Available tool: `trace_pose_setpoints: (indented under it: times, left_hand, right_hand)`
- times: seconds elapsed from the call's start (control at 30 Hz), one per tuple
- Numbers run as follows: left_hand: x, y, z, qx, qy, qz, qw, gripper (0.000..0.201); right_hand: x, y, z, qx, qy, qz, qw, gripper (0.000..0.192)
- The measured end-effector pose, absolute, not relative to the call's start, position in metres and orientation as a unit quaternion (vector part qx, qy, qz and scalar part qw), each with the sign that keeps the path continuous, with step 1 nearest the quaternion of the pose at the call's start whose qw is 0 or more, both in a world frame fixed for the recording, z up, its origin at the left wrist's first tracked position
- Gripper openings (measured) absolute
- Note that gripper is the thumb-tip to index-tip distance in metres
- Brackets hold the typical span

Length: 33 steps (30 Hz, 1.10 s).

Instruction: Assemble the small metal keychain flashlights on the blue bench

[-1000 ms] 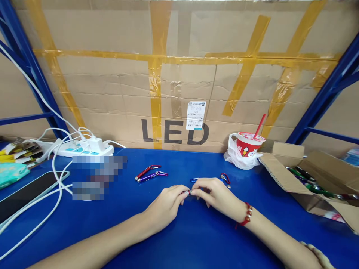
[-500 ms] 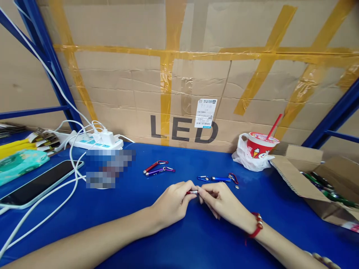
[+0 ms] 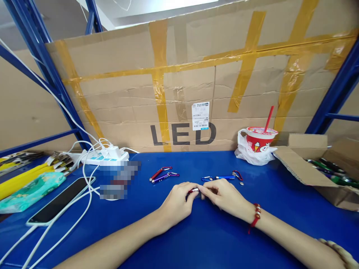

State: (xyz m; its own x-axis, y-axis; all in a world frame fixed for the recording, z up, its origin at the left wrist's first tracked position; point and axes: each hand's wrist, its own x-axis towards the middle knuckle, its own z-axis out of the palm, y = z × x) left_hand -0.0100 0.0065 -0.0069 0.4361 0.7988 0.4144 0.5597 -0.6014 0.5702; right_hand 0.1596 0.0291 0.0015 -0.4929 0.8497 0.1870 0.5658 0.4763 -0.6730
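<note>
Where fingertips point(image 3: 199, 189) meet, red keychain torch point(image 3: 192, 191).

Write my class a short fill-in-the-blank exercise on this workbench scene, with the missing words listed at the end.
1. Both hands, left and right, pinch a small ____ keychain torch.
2. The cardboard sheet behind the table bears the letters ____.
3. The red cup has a ____ straw.
4. The right wrist wears a ____ bead bracelet.

Missing words: red; LED; red; red
</note>
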Motion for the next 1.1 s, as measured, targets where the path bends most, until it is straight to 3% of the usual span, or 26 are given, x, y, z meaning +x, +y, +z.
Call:
trace_pose_setpoints:
  times: [0.1, 0.23, 0.4, 0.67, 0.9, 1.1]
  left_hand:
    - [-0.010, 0.011, -0.009, 0.802, 0.429, 0.364, 0.201, 0.020]
    - [-0.010, 0.015, -0.008, 0.782, 0.446, 0.375, 0.221, 0.022]
    - [-0.009, 0.015, -0.006, 0.787, 0.440, 0.370, 0.222, 0.025]
    - [-0.009, 0.014, -0.007, 0.800, 0.428, 0.354, 0.226, 0.025]
    - [-0.009, 0.012, -0.005, 0.803, 0.426, 0.338, 0.243, 0.030]
    - [-0.008, 0.012, -0.002, 0.772, 0.471, 0.349, 0.247, 0.035]
  right_hand:
    - [0.165, 0.031, 0.007, -0.431, -0.839, 0.143, 0.301, 0.032]
    - [0.172, 0.036, 0.010, -0.400, -0.842, 0.078, 0.354, 0.022]
    - [0.174, 0.039, 0.007, -0.347, -0.868, 0.042, 0.353, 0.015]
    - [0.175, 0.039, 0.004, -0.319, -0.880, 0.014, 0.352, 0.021]
    - [0.175, 0.037, 0.007, -0.336, -0.886, 0.023, 0.319, 0.015]
    - [0.187, 0.044, 0.023, -0.428, -0.859, -0.017, 0.282, 0.021]
